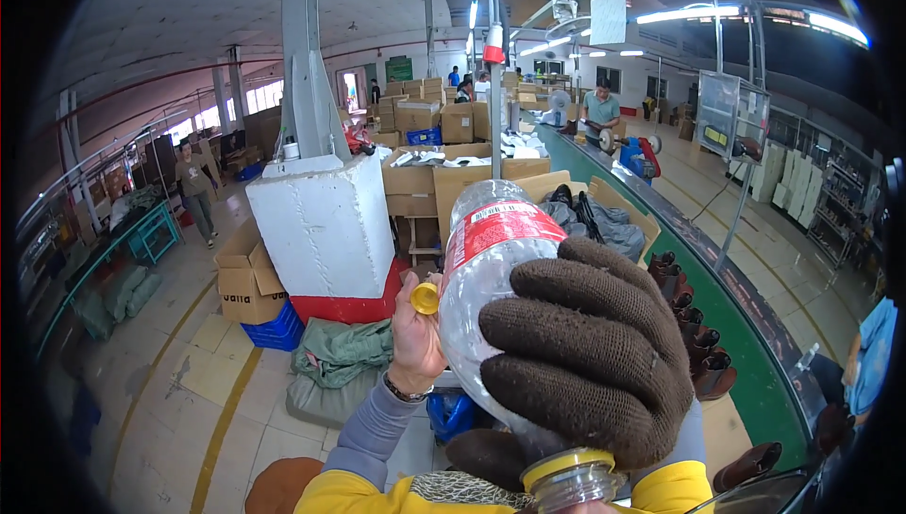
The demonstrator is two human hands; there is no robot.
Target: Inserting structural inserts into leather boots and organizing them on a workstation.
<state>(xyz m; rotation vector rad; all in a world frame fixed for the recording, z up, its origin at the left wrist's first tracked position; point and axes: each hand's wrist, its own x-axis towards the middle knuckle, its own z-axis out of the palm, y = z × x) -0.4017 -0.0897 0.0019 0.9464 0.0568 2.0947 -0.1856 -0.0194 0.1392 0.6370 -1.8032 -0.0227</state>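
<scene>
My right hand (595, 349), in a dark brown knitted glove, is wrapped round a large clear plastic bottle (462, 311) with a red label. The bottle is tilted, its base up and away from me, and its uncapped neck (571, 478) with a yellow ring points down toward me. Behind the bottle, my bare left hand (415, 339) pinches a yellow bottle cap (425, 298) between thumb and fingers. The bottle partly hides the left fingers. What is inside the bottle I cannot make out.
A green conveyor (755, 372) with brown boots (708, 363) runs along my right. Ahead stand cardboard boxes (411, 184) and a white pillar base (321, 231). Grey-green sacks (344, 358) lie at left. People work farther off; a blue sleeve (873, 353) shows at far right.
</scene>
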